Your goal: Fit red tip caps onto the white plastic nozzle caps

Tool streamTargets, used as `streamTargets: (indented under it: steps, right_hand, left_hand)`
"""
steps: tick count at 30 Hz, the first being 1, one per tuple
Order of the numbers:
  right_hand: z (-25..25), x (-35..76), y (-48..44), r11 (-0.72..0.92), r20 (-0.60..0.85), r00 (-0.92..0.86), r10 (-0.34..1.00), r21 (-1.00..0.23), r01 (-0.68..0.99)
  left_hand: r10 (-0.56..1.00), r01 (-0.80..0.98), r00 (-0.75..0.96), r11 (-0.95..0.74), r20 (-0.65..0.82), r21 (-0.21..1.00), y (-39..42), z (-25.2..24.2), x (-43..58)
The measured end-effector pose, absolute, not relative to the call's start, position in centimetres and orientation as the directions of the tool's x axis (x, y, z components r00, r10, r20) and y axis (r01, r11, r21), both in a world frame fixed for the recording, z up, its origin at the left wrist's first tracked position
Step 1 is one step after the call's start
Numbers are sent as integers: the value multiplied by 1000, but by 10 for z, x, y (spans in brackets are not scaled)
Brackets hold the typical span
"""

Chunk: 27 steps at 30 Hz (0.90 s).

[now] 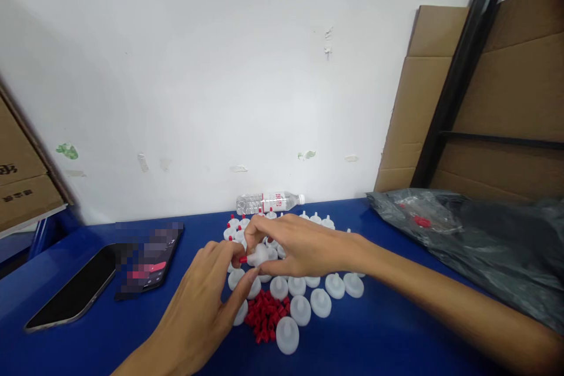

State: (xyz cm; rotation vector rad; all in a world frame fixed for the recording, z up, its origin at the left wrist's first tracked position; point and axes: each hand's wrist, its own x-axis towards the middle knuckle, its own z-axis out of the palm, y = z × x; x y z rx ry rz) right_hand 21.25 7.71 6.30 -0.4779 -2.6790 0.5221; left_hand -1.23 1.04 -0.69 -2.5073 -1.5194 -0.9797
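A white translucent nozzle cap (261,254) is tilted sideways between my hands, its spout pointing left. My right hand (299,247) grips it by its wide base. At the spout, my left hand (211,282) pinches a small red tip cap (243,259), which touches the spout's end. Below lies a pile of loose red tip caps (267,314). Around the pile stand several white nozzle caps without red tips, such as one nozzle cap (287,335) at the front. Behind my hands, several nozzle caps (233,222) wear red tips; my fingers hide part of them.
A clear plastic bottle (268,202) lies against the white wall. On the left of the blue table (185,317) are a dark phone (74,288) and a second device with a lit screen (152,258). A grey plastic bag (476,247) covers the right side, near cardboard (427,88).
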Motion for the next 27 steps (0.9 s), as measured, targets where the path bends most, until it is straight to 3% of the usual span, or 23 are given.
streamTargets:
  steps: [4,8,14,18,21,24,26,27]
  right_hand:
    - [64,211,75,898,275,-894,354,-366,243]
    - [60,211,80,936,262,-911,319,-240,259]
    - [53,205,79,968,285,-942,175,126,218]
    - [49,198,73,909,335,-940,66,369,196]
    - [48,198,74,845,387,-922,2,493,209]
    - [49,206,89,855,437,-896,79,432,286]
    - [48,216,105,889,473,-837,273,208,407]
    - [47,221,114,875,490,-805,335,154,459]
  left_hand:
    - [774,802,366,-543,516,247,11,-6,-11]
    - [791,785,392,-554,469,277,12,-5,-8]
    - [890,691,336,-456,308,562,17,-1,-11]
    - [929,513,293,-353,227,782,24,1,-13]
    - [928,363,302,-322,216,875,24,4,-13]
    - [916,191,327,-304,231,933,19,13,-13]
    - [912,172,318,-323,258,931,14,21,-15]
    - [909,205,307,-352,282,913,12,24,-16]
